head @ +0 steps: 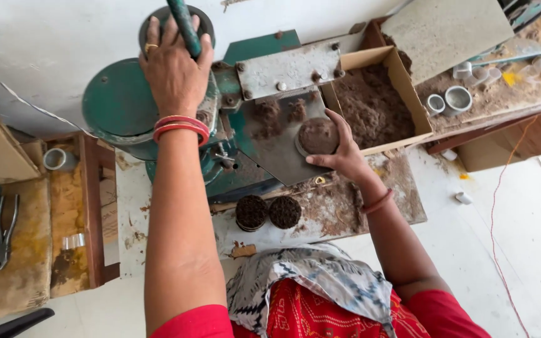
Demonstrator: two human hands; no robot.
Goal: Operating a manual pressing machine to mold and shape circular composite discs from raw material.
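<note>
- Your left hand (173, 66) is wrapped around the green lever handle (185, 26) at the top of the green press machine (158, 119), fingers curled over it, the thumb side resting against the round dark plate (151, 25) behind it.
- Your right hand (340, 153) lies on the machine's slanted metal tray (270, 147), fingers spread and cupped around a round brown cake of pressed powder (318, 136); the fingertips touch its right edge and the thumb sits just below it.
- Just beyond your right hand, the open cardboard box (402, 75) holds loose brown powder (370, 103).
- Below that hand, toward your body, two dark round cakes (268, 213) stand side by side on the dusty worktop (345, 206).
- Farther right of that hand, small white cups (449, 100) sit on a powder-covered shelf (508, 87).
- Well to the left of your left arm, pliers (6, 231) lie on a stained ledge (26, 250).
</note>
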